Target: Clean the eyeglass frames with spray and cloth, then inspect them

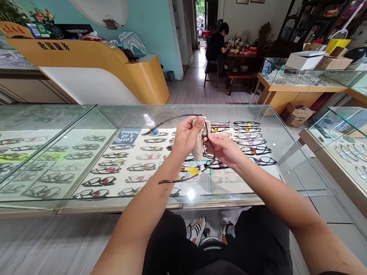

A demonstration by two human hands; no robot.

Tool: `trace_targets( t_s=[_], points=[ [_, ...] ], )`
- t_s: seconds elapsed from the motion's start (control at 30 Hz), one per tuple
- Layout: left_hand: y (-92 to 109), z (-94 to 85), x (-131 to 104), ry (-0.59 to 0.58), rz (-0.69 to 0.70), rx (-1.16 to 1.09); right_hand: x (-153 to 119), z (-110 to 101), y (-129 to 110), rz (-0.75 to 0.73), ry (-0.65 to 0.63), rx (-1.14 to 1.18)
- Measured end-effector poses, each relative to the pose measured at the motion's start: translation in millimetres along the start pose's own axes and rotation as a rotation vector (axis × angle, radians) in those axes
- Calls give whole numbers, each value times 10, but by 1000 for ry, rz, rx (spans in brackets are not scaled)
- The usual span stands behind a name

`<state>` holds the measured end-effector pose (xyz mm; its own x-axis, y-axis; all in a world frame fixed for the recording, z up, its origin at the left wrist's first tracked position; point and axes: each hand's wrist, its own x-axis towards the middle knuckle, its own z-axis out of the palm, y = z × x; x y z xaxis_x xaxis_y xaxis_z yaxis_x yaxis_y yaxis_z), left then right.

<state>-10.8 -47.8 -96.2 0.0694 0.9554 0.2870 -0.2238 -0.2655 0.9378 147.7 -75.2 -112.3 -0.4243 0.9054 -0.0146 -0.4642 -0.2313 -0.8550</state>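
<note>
Above the glass counter, a pair of dark-framed eyeglasses [186, 179] is held between my two hands, its temples spread out to the left. My left hand [186, 135] pinches a beige cloth [197, 150] folded over one lens, thumb on top. The fingers of my right hand [225, 148] close on the frame's rim beside the cloth. Both lenses are largely hidden by the cloth and fingers. A white spray bottle [150, 123] with a blue label stands just beyond my left hand, near one temple.
Rows of glasses lie inside the glass display case [245, 189] below my hands, along with a blue printed card [128, 136]. More display cases stand left and right. A person [217, 48] sits at a table at the back. A wooden reception desk [142, 80] is behind the counter.
</note>
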Motion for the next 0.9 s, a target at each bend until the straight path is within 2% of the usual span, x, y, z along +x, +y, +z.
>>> trace_targets(
  t_s=[0.1,0.3,0.47,0.63,0.73,0.9],
  points=[
    [49,32,-17,32,34,27,-5,12,-5,-21,6,35],
    [118,-29,-48,-4,119,95,-50,-71,-152,12,-44,43],
    [351,-161,-322,45,164,339,-88,-38,-115,34,-104,58],
    [583,-292,-624,66,118,537,-145,64,-21,73,-209,74],
    [603,-325,-697,64,134,579,-167,98,26,75,-231,101],
    [490,-298,-721,78,127,513,-163,95,71,44,-246,93]
  ],
)
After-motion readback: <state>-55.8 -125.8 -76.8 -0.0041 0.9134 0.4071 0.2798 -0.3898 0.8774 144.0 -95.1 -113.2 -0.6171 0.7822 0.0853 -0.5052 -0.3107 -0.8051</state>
